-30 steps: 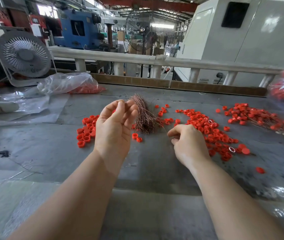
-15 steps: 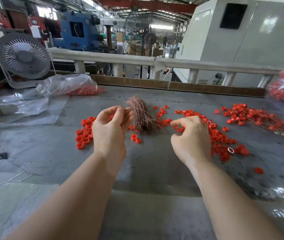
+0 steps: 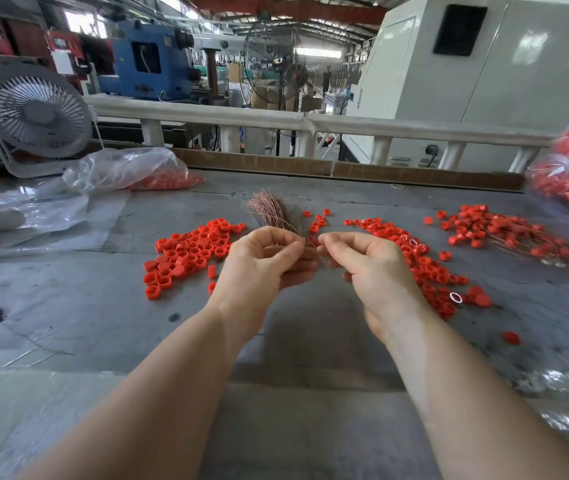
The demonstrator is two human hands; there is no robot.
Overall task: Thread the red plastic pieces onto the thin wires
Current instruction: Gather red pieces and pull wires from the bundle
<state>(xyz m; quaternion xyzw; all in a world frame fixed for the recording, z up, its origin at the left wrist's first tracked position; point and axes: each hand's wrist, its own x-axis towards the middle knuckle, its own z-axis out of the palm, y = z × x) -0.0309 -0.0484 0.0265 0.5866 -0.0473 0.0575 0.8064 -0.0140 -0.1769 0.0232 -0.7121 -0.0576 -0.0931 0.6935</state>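
Hands meet just in front of the wire bundle [image 3: 269,211] on the grey table [image 3: 68,306]: left hand [image 3: 258,263] and right hand [image 3: 371,268] both curled, thumbs and forefingers seemingly pinching something between them, though what it is I can't tell. Loose red pieces [image 3: 189,251] lie left and right of the bundle. For threading I'd pinch the wire near its tip so it stays stiff, and hold the piece's hole square to it.

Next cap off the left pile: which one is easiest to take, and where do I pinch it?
I'd take the lone cap lying on its side at the left pile's near right edge. Pinch across its round wall from above with the left hand, which is closest. It sits apart from the others, so fingertips fit around it.
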